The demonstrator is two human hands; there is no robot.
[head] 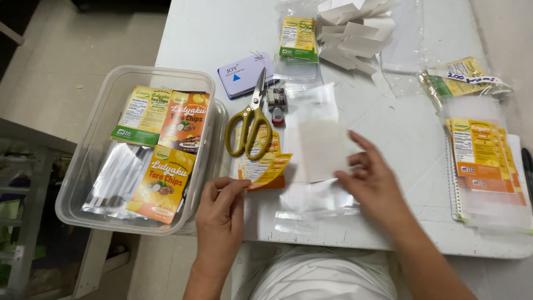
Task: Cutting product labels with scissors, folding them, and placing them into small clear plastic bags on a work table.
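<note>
My left hand (220,214) comes up from the bottom of the view, forearm nearly vertical, wrist straight. The back of it faces me. Its fingers are curled in, and my thumb and forefinger (236,185) meet at their tips in a light pinch up at the right of the hand.

My right hand (373,180) reaches in from the lower right, forearm slanting up and to the left. It lies palm down and loose. The fingers (361,141) are spread and a little bent, pointing up and left, with the thumb tucked low on the left side.
</note>
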